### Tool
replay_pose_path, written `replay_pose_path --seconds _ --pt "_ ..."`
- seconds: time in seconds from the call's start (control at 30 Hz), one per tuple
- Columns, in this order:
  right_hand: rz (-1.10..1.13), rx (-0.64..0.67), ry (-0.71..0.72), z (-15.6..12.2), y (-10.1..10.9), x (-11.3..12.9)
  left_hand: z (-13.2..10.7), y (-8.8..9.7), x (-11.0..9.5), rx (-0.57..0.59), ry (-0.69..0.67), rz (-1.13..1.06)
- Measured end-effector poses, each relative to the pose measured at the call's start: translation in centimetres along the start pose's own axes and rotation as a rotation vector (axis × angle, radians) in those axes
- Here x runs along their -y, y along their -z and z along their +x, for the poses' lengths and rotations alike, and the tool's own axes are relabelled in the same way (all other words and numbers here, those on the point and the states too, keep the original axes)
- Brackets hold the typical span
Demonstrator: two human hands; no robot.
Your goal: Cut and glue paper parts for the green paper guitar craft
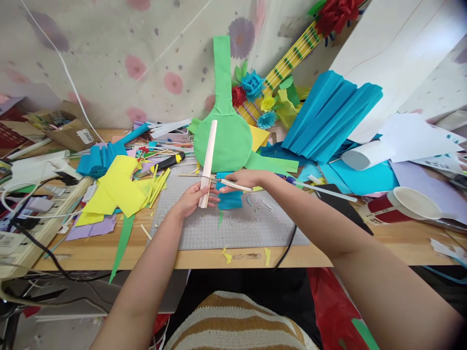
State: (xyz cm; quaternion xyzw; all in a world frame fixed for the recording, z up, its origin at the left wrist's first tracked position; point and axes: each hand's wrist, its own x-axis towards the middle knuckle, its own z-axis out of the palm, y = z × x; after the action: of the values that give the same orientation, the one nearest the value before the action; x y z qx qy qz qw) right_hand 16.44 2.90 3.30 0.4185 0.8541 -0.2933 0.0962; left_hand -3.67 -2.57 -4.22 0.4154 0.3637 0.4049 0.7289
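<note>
My left hand (192,199) grips the lower end of a long, pale pinkish-white paper strip (209,158), which stands nearly upright and leans a little to the right. My right hand (242,180) is closed on white-handled scissors (235,185). Their blades reach left to the strip's lower part, just above my left fingers; whether they have cut into it I cannot tell. Under my hands a blue paper piece (230,200) lies on a grey cutting mat (204,233). Behind the strip stands a green paper shape (231,141) with a round body and a long neck.
Yellow paper pieces (122,184) and a utility knife (168,162) lie to the left. Pleated blue paper (328,116) leans at the right, near a paper cup (403,204). A yellow paper guitar (292,61) with paper flowers rests against the wall.
</note>
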Motion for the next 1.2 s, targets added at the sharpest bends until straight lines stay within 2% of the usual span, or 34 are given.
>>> replay_pose_path --seconds 0.4,0.77,1.03,1.1,1.2 --pt "-0.071 -0.021 0.028 0.1 0.1 0.1 -0.2 -0.1 -0.5 -0.019 0.041 0.004" --pt "-0.093 -0.134 -0.037 0.2 -0.4 0.1 -0.1 0.2 -0.3 -0.024 0.048 0.011" --pt "-0.030 -0.238 -0.008 0.7 -0.9 -1.0 -0.3 0.0 -0.6 -0.043 0.050 0.015" --pt "0.008 -0.272 -0.036 0.5 -0.8 -1.2 -0.2 -0.1 -0.7 -0.080 0.034 0.025" --pt "0.095 -0.368 -0.202 -0.7 -0.8 -1.7 -0.1 0.0 -0.8 -0.182 -0.028 0.053"
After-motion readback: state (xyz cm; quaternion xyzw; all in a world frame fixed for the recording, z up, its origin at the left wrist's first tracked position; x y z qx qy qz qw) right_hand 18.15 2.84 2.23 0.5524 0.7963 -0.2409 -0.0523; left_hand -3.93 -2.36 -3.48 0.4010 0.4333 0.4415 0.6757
